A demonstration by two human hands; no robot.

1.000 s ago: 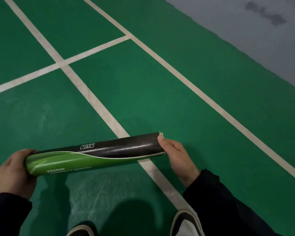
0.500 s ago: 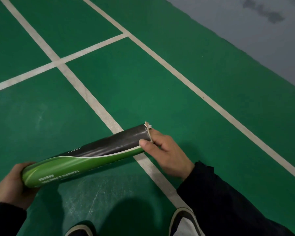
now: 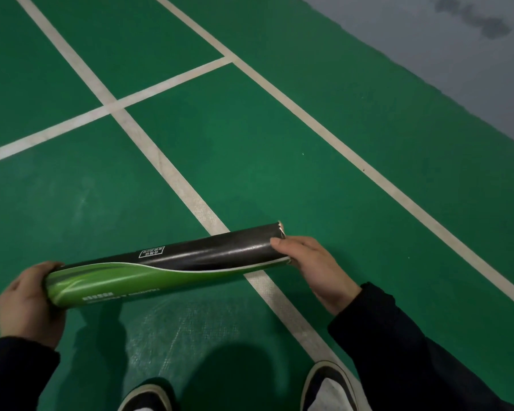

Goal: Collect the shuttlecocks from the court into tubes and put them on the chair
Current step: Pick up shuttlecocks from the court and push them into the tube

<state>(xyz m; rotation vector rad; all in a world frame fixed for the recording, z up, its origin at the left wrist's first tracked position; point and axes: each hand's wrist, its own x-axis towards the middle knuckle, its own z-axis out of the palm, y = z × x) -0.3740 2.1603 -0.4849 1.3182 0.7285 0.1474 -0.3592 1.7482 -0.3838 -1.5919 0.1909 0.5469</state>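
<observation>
- tube (image 3: pixel 166 269): cardboard look, printed wrap, slight sheen on black half, green half glossy; right end rim frayed, torn paper
- court floor (image 3: pixel 279 161): green mat, fine woven texture, low sheen
- lines (image 3: pixel 166 170): white, matt, scuffed
- sleeves (image 3: pixel 398 336): dark cloth, matt

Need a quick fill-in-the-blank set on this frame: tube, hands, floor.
1. The tube is held at its two ends by ____ hands.
2. The tube's end at the left hand is coloured ____.
3. The end at the right hand is coloured ____.
4. The lines painted on the green court are ____.

Missing words: two; green; black; white
</observation>
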